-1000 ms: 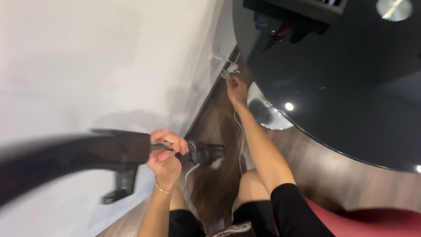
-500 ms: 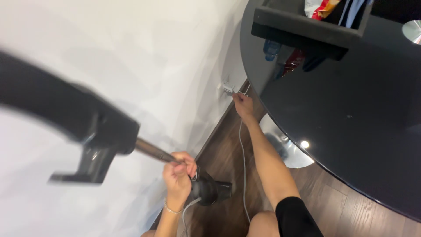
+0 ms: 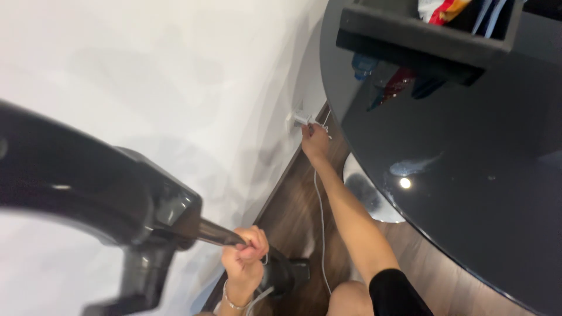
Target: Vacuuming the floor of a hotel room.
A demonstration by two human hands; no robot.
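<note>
My left hand (image 3: 246, 253) is closed around the thin metal neck of a black vacuum cleaner (image 3: 105, 193), whose bulky body fills the lower left close to the camera. Its dark nozzle end (image 3: 287, 275) points down at the wooden floor (image 3: 298, 205). My right hand (image 3: 314, 142) is stretched out to the base of the white wall (image 3: 175, 76), with fingers on a white plug (image 3: 301, 119) at a socket. A white cord (image 3: 321, 228) runs from the plug along the floor toward my legs.
A round black glass table (image 3: 468, 175) overhangs the right side, its chrome base (image 3: 366, 193) standing on the floor beside my right arm. A black tray (image 3: 410, 41) with colourful items sits on the table top.
The vacuum's body has swung closer and lower in view. My left hand keeps its grip on the neck, and my right hand stays at the wall plug.
</note>
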